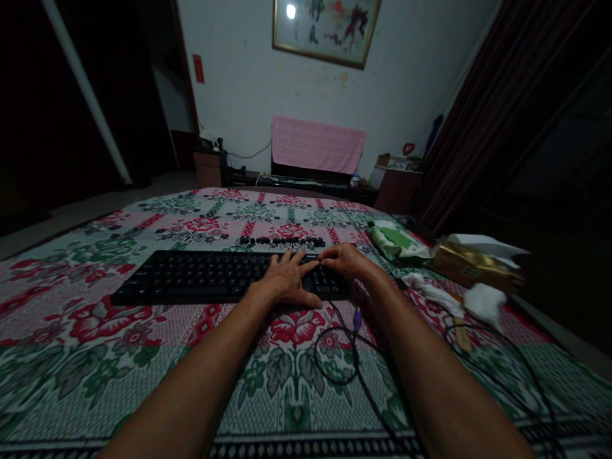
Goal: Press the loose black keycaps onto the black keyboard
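Note:
A black keyboard (191, 274) lies on the flowered cloth with its long side across my view. My left hand (287, 280) rests spread over its right part, thumb stretched toward the near edge. Beside it, my right hand (347, 260) is at the far right end, above the number keys; its thumb and fingertips are pinched together. Whatever is between those fingertips is too small to make out. Just beyond the keyboard, a row of small black pieces that look like loose keycaps (282, 241) lies on the cloth. The keyboard's black cable (356, 363) loops between my forearms, with a purple plug (357, 319).
To the right lie a green-and-white wipes pack (396, 241), a gold tissue box (473, 261), crumpled white tissues (482, 303) and a flat wooden stick (462, 335). More black cable (521, 363) curls at the lower right. A pink towel (318, 145) hangs at the far wall.

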